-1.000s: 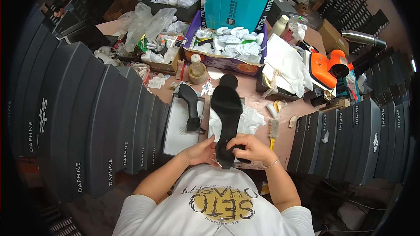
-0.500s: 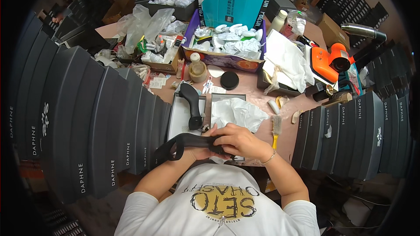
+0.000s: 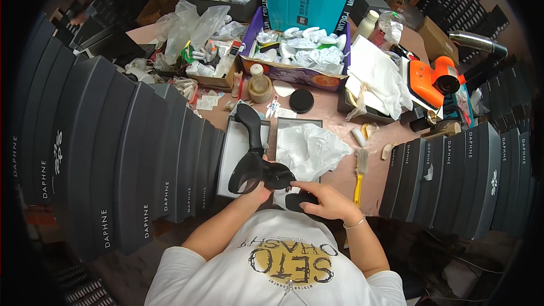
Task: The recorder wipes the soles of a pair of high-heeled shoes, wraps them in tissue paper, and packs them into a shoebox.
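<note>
A person in a white T-shirt [image 3: 226, 272], seen from above, works at the near edge of a pinkish worktable [image 3: 340, 184]. The left hand [image 3: 262, 192] is closed around a black shoe [image 3: 249, 170] from beneath, holding it just above the table's near edge, with its open loop toward the left. The right hand [image 3: 334, 200] is partly open, forefinger extended to the shoe's right-hand end; a dark piece [image 3: 299, 201] lies between its thumb and fingers. Whether that piece belongs to the shoe, and whether the hand grips it, cannot be told.

Just beyond the hands, a second black shoe [image 3: 247, 120] lies in a pale-lined box half [image 3: 231, 158]. Beside it, another box half [image 3: 300, 120] holds crumpled white tissue paper [image 3: 309, 148]. A brush [image 3: 360, 178] with a yellow handle lies to the right, near the table's near edge. Toward the far edge are a round black tin [image 3: 301, 101], a bottle [image 3: 259, 89] and a purple carton [image 3: 300, 75] of white wads. Stacked dark shoeboxes [image 3: 113, 158] flank both sides.
</note>
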`<state>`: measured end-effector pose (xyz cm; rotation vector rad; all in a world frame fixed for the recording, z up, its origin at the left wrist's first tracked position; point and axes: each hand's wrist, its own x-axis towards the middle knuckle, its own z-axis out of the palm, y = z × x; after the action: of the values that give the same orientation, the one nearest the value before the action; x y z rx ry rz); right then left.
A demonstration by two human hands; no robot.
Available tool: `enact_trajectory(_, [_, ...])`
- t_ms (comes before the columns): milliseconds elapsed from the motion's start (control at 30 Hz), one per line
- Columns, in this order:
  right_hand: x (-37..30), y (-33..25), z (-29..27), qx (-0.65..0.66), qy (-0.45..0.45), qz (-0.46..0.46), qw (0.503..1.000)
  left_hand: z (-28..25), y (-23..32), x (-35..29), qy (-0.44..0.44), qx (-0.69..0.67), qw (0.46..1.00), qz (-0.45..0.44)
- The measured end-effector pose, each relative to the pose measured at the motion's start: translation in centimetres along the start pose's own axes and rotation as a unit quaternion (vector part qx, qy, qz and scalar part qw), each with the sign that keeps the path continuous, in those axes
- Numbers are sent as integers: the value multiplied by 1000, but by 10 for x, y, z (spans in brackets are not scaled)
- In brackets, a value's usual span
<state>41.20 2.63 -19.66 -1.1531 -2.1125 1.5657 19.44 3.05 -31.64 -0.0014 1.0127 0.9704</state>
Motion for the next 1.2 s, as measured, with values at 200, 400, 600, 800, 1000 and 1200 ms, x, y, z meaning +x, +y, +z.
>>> enact_trajectory(200, [24,10,9,65,-45,65,995,5,3,-2,-72,57,996,16])
enact_trajectory(400, [4,58,12,181,283,127,933,6,10,-7,51,-66,996,0])
enact_trajectory(600, [27,-4,28,-140,244,-148,948,0,2,-2,-7,-35,998,50])
enact_trajectory(800, [73,52,78,-257,259,-169,916,36,16,-18,-4,129,984,120])
enact_trajectory(1000, [60,30,41,317,-69,-17,946,-2,34,11,-63,167,979,99])
enact_trajectory(1200, [47,-11,25,-107,239,-147,954,14,46,3,-112,126,969,182])
